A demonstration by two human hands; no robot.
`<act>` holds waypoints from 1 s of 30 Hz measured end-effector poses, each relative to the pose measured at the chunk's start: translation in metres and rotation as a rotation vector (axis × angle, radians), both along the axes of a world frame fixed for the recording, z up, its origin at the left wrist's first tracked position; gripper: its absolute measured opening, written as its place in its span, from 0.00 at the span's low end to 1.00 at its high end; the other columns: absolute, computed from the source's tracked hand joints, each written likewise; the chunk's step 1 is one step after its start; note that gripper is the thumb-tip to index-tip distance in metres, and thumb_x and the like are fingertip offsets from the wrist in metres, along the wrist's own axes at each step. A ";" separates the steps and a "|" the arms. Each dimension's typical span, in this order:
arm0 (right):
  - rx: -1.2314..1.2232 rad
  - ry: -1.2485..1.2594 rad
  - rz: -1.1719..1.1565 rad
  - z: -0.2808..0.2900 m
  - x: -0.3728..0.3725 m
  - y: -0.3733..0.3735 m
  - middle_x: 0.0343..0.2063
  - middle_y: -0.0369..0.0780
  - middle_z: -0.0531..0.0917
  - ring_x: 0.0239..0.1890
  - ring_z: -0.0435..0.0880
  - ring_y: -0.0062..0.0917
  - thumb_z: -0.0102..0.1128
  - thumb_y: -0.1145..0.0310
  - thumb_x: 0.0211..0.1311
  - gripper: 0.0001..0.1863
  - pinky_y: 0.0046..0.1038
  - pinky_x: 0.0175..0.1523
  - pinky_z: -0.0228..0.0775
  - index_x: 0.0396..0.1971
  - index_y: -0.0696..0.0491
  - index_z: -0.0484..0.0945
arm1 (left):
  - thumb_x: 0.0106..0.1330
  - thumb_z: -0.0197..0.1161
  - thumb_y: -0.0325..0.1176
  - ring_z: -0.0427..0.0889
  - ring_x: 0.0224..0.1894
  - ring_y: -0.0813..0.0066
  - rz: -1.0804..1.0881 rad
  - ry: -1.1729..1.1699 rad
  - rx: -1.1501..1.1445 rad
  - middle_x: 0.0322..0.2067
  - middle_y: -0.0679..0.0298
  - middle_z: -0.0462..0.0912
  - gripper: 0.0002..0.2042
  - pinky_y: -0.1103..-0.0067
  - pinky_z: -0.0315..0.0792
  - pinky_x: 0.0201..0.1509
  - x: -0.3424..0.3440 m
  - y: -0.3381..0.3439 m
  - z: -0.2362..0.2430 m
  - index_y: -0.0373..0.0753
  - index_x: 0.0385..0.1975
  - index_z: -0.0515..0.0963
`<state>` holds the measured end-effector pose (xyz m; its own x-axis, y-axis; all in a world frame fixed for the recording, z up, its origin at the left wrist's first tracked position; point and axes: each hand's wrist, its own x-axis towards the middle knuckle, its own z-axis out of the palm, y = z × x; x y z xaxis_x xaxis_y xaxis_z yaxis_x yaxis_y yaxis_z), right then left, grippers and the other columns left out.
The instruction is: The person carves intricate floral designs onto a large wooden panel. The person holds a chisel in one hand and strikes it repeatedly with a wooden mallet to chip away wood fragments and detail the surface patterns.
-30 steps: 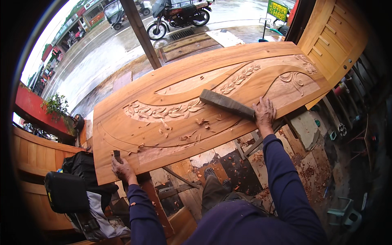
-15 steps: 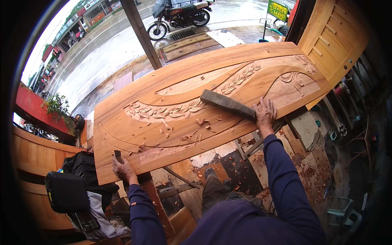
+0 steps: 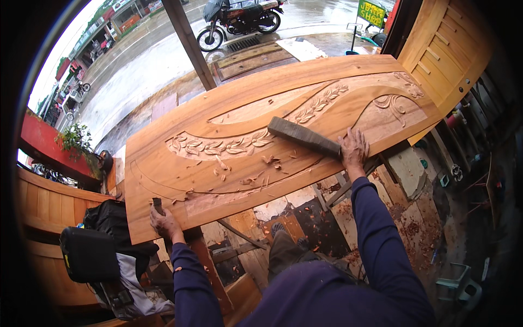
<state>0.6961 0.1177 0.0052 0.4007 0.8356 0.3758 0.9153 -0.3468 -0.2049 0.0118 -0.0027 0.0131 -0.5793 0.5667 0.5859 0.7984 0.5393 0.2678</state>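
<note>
A large carved wooden door panel lies flat in front of me, with leaf and scroll reliefs and curled shavings on top. My right hand rests at its near edge, fingers spread over the wood. Its thumb side touches the near end of a long dark wooden block, which lies slantwise across the panel. At the panel's near left corner, my left hand is closed around a short dark piece that looks like wood; its lower part is hidden by the fingers.
Another door leans at the far right. A black case stands on the left beside a black bag. Shavings litter the patchwork floor below. Beyond a post, a motorcycle is parked by the wet street.
The panel's near left corner has shifted very slightly up in the picture. Both hands stay almost where they were. A vehicle has come into sight on the street at far left.
</note>
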 end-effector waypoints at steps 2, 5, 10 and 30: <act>0.036 -0.028 0.024 0.000 0.000 0.000 0.73 0.47 0.70 0.76 0.65 0.41 0.51 0.37 0.73 0.34 0.48 0.78 0.49 0.72 0.41 0.73 | 0.65 0.65 0.34 0.82 0.55 0.49 0.012 0.008 0.015 0.53 0.52 0.85 0.23 0.60 0.73 0.63 0.000 0.000 -0.001 0.44 0.61 0.77; 0.039 -0.032 0.023 0.000 0.000 -0.001 0.73 0.47 0.70 0.76 0.65 0.41 0.51 0.38 0.74 0.34 0.48 0.78 0.49 0.72 0.41 0.73 | 0.64 0.66 0.34 0.82 0.55 0.49 0.013 -0.004 0.004 0.53 0.52 0.85 0.23 0.60 0.74 0.62 0.003 0.000 0.001 0.44 0.61 0.77; 0.042 -0.038 0.025 -0.004 0.004 0.001 0.73 0.47 0.70 0.75 0.66 0.42 0.50 0.37 0.74 0.34 0.48 0.78 0.49 0.72 0.41 0.73 | 0.64 0.66 0.35 0.82 0.54 0.48 0.009 0.015 0.007 0.53 0.52 0.85 0.23 0.59 0.74 0.61 0.002 0.001 0.000 0.43 0.61 0.77; -0.014 -0.063 0.004 -0.006 0.005 0.004 0.74 0.46 0.69 0.76 0.64 0.41 0.47 0.35 0.74 0.36 0.49 0.78 0.48 0.73 0.40 0.71 | 0.69 0.64 0.38 0.83 0.55 0.49 0.023 0.024 -0.036 0.53 0.51 0.85 0.20 0.60 0.74 0.62 0.003 0.001 0.001 0.41 0.59 0.77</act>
